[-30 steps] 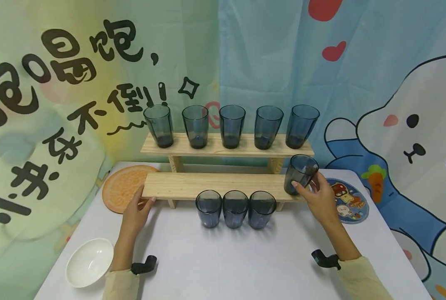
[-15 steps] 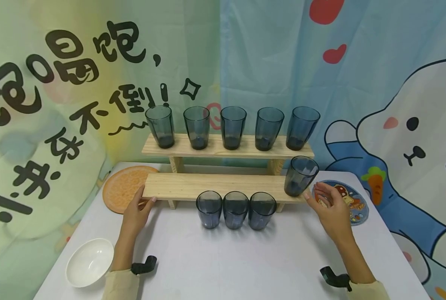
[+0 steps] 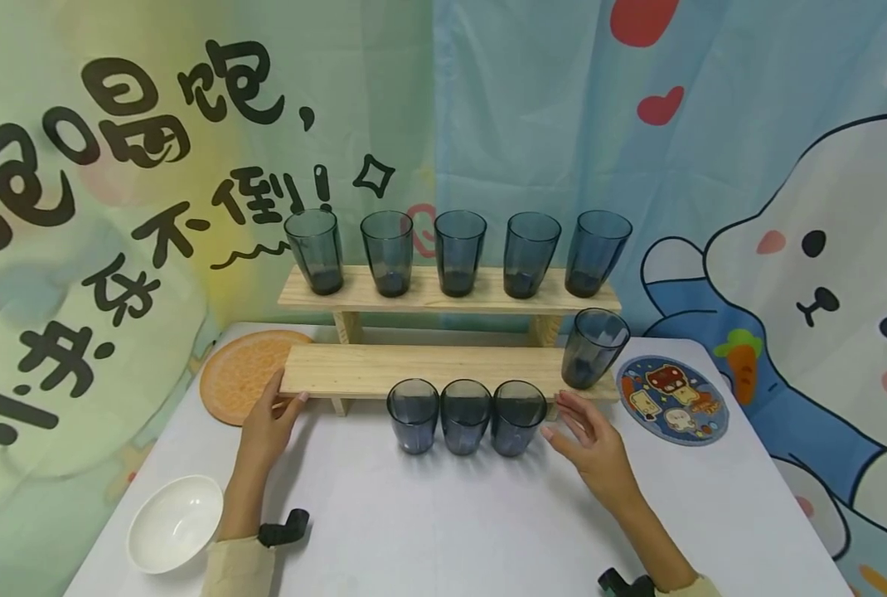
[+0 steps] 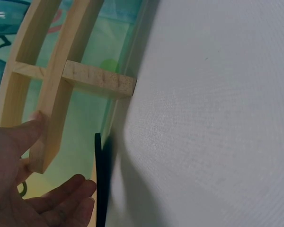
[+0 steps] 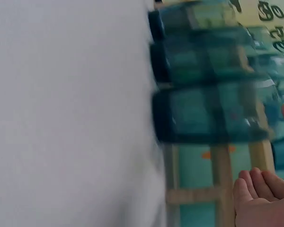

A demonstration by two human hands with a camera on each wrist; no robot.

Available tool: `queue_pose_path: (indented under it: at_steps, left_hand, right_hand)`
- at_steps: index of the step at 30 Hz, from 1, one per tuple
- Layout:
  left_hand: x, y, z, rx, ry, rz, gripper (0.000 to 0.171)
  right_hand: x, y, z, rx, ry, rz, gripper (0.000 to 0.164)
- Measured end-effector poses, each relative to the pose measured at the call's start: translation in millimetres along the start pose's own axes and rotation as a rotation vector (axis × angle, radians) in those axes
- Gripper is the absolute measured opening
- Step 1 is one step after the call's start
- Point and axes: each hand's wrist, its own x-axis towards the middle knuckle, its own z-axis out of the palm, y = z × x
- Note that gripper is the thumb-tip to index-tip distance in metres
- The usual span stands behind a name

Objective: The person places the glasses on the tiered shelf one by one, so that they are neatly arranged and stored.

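Note:
My left hand [image 3: 270,423] pinches the left end of the lower wooden shelf [image 3: 414,371]; in the left wrist view the thumb [image 4: 34,125] lies on the board's edge while the other fingers hang loose below. Three dark tinted glasses stand in a row on the table before this shelf, the rightmost glass [image 3: 518,419] being nearest my right hand [image 3: 596,456]. That hand is open, holding nothing, its fingertips right beside the glass. At the shelf's right end stands a single tinted glass [image 3: 595,348]. Several matching glasses line the upper shelf [image 3: 428,300].
A round orange placemat [image 3: 242,377] lies left, partly under the shelf's end. A white bowl [image 3: 175,524] sits at the front left of the white table [image 3: 428,531]. On the right is a blue patterned mat [image 3: 673,400]. A printed cloth [image 3: 518,108] hangs behind.
My right hand let go of the glass on the lower shelf's right end, drew back, then moved left and down toward the rightmost table glass. The left hand stayed on the shelf.

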Motion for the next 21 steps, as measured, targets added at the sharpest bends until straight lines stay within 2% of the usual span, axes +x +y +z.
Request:
queue_pose_path:
  at_steps: [6,21]
  left_hand:
    - [0.1,0.8,-2.1,-0.005,0.003,-0.004,0.073]
    - [-0.1,-0.6,-1.3,0.002,0.006,-0.002,0.073]
  right_hand:
    - [4.5,6.0,20.5,0.037,-0.055,0.026,0.085]
    - [11.1,10.2,39.5,-0.024,-0.088,0.034,0.086]
